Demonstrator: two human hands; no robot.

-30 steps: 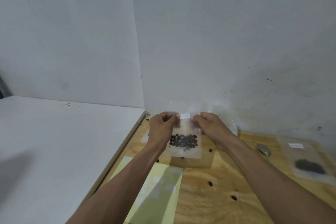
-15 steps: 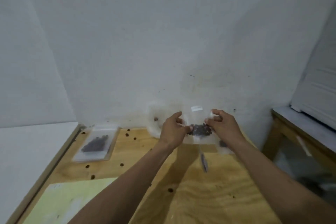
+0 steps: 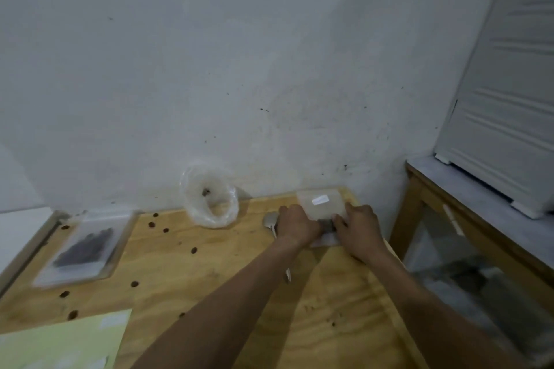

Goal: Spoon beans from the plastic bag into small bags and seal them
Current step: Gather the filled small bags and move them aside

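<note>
Pale plywood, drilled with dark round holes, forms the tabletop [image 3: 209,278] on which a person's two bare hands meet near the far right corner, against a scuffed white wall [image 3: 269,69]. The left hand [image 3: 298,225] and the right hand [image 3: 358,226] both bear down with curled fingers on a small clear plastic bag holding dark beans [image 3: 326,223], gripping it from either side; only a dark strip of its contents shows between the knuckles. The bag lies on top of a stack of clear small bags with a white label [image 3: 322,204], which sits at the table's back edge. Just left of the left hand, the bowl of a metal spoon [image 3: 269,220] rests on the wood, its handle running back under the forearm. Farther left, against the wall, stands a large clear plastic bag with its mouth rolled open [image 3: 209,198]; few beans are visible inside. Near the table's left edge lies a flat, filled clear bag of dark beans [image 3: 85,249]. A pale yellow-green sheet [image 3: 60,341] covers the near left corner. To the right stands a wooden side table with a white drawer unit [image 3: 503,99] on it.
</note>
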